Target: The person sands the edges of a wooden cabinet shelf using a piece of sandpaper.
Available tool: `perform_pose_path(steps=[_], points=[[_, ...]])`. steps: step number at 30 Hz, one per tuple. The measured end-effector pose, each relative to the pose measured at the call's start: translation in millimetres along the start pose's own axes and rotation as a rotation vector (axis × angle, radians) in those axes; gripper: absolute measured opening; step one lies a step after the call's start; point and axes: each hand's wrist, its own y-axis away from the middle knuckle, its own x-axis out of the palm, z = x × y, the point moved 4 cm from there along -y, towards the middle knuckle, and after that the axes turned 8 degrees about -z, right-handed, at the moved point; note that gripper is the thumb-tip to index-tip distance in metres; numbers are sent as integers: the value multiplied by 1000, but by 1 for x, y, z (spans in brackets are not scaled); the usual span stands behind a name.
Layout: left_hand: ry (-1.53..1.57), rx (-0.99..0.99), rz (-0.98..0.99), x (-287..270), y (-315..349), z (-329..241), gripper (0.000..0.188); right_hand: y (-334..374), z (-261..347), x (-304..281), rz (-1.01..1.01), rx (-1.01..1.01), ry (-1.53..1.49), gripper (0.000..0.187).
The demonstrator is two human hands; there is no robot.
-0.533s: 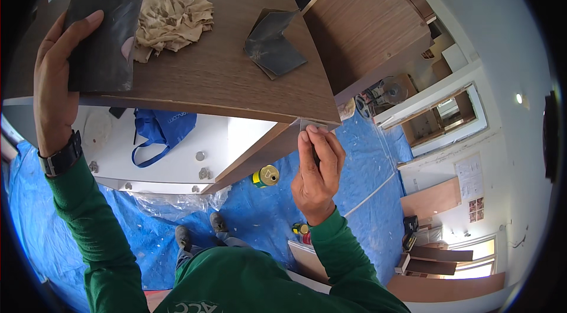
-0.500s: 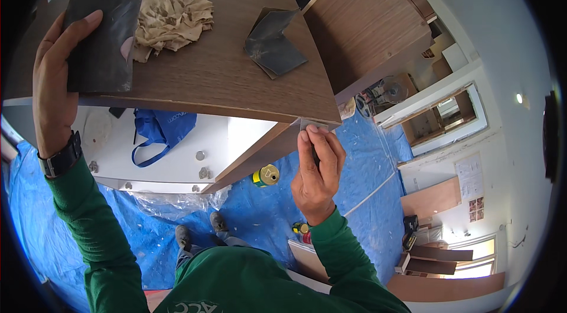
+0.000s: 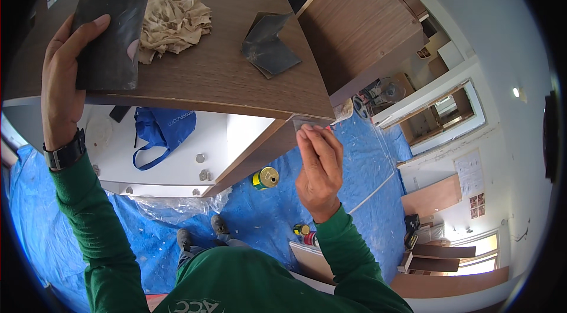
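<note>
Between 9 and 10 o'clock, the left hand [image 3: 64,79] grasps a stiff dark sheet [image 3: 115,29], its fingers pressed on the near face and one fingertip showing at the sheet's 3 o'clock edge. The sheet stands on edge at 10 o'clock, above the brown top of a cabinet [image 3: 218,88]. At 9 o'clock a blue bag [image 3: 168,133] lies inside the white cabinet. Between 10 and 11, a crumpled tan cloth [image 3: 177,23] sits just beside the sheet. A green and yellow tin [image 3: 266,177] stands near 7 o'clock; a folded dark sheet [image 3: 274,53] rests at 12. Between 4 and 5, the right hand [image 3: 319,171] pinches a small thin piece [image 3: 300,122] at the cabinet's front corner.
</note>
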Motion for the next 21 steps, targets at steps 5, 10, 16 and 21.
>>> perform_pose_path(steps=[5,10,16,21], points=[[-2,-1,6,-1,-2,1,34,0,0,3,-13,-9,31,42],[3,-15,-1,-2,-2,1,36,-1,-3,2,-14,-4,-24,41],[-30,-23,28,-6,-5,5,43,-1,-1,1,2,-18,-4,41],[-4,8,-22,-3,-2,2,38,-3,-1,2,-21,13,-37,43]])
